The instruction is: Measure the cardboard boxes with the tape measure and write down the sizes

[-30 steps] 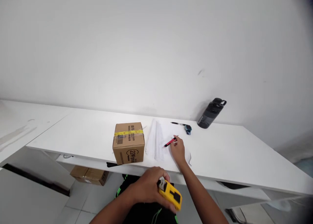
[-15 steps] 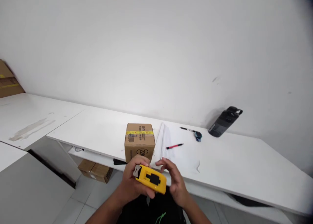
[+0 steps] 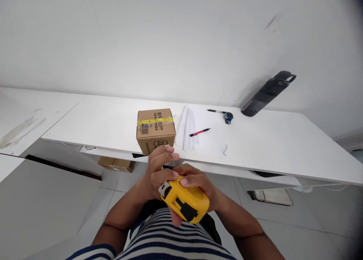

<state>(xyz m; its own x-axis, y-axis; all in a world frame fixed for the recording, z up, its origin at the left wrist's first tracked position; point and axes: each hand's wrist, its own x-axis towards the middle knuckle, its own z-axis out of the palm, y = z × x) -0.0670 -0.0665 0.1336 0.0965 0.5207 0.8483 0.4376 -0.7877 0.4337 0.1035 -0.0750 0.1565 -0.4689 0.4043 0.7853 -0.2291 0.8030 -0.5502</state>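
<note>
A yellow tape measure [image 3: 195,199] with a black clip and a metal blade hook is held between my hands, close to my body. My left hand [image 3: 159,173] supports it at the hook end, fingers bent. Over its top and right side my right hand [image 3: 200,180] is closed, thumb and fingers on the case. Just beyond stands a brown cardboard box [image 3: 155,127] with yellow tape across its top, near the table's front edge. A red and black pen [image 3: 200,132] lies on the paper sheets [image 3: 211,144] to the box's right.
At the back of the white table [image 3: 283,146] a black water bottle [image 3: 266,93] stands by the wall. A black pen [image 3: 217,111] and a dark blue watch [image 3: 227,117] lie behind the paper. Below, a cardboard box [image 3: 116,164] sits under the table.
My right hand released the red pen onto the paper and moved to the tape measure, which it now grips together with my left hand. The view has tilted down.
</note>
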